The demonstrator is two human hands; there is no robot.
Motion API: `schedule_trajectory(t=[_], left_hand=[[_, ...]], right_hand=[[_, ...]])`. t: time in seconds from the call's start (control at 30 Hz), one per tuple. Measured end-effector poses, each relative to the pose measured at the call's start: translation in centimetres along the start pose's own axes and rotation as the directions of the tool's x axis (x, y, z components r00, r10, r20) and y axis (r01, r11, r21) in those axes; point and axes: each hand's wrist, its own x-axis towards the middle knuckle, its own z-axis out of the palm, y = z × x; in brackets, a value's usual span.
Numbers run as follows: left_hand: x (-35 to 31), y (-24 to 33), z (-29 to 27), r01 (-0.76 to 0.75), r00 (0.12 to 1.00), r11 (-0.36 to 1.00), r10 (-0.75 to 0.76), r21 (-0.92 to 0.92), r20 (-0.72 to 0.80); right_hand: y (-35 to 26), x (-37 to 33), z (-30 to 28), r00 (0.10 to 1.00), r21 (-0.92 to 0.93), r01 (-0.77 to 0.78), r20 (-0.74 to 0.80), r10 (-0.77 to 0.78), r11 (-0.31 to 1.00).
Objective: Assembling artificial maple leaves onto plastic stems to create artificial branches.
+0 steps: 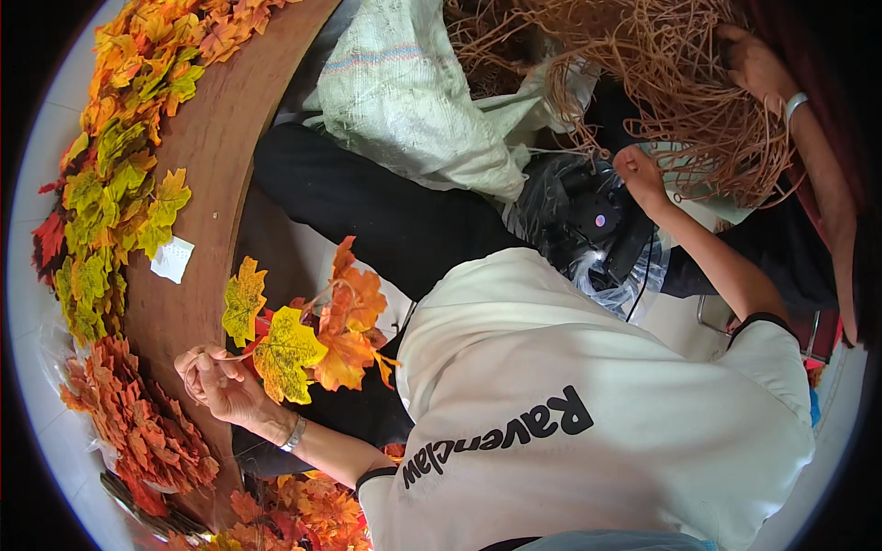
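Note:
My left hand [219, 387] is closed in a pinch around a thin brown stem at the wooden table's edge. An artificial maple leaf spray [342, 317], with yellow and orange leaves, hangs from that stem beside my lap. My right hand [641, 176] is closed at the lower edge of a big tangle of thin brown vine strands [671, 69]; one strand seems to run into its fingers. Another person's hand [758, 72], with a bracelet, rests on the same tangle at the far right.
Along the curved wooden table [197, 119] lie heaps of yellow-green leaves [106, 202] and a stack of rust-red leaves [147, 427]. A small white paper [172, 260] lies there too. A white woven sack [400, 101] and a black device in clear plastic [597, 216] are near my legs.

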Motion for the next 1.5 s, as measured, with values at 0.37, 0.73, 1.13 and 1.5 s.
schedule_trajectory(t=[0.37,0.73,1.13,1.5], left_hand=[[-0.4,0.2,0.0,-0.021,1.000,1.000,0.021,0.020,-0.019],[-0.3,0.6,0.5,-0.025,0.999,1.000,0.026,-0.014,0.038],[-0.9,1.5,1.0,-0.013,1.000,1.000,0.013,-0.001,0.006],[-1.0,1.4,1.6,0.007,1.000,1.000,-0.008,0.029,0.020]], right_hand=[[-4.7,3.7,4.2,0.927,0.534,-0.239,0.374,0.027,0.811],[-14.7,-0.1,4.0,0.932,0.325,0.114,0.292,-0.214,0.939],[-29.7,-4.6,-1.9,0.692,0.847,0.407,-0.042,-0.721,0.341],[-31.9,-2.7,10.9,0.130,0.505,0.760,0.499,-0.857,0.410]])
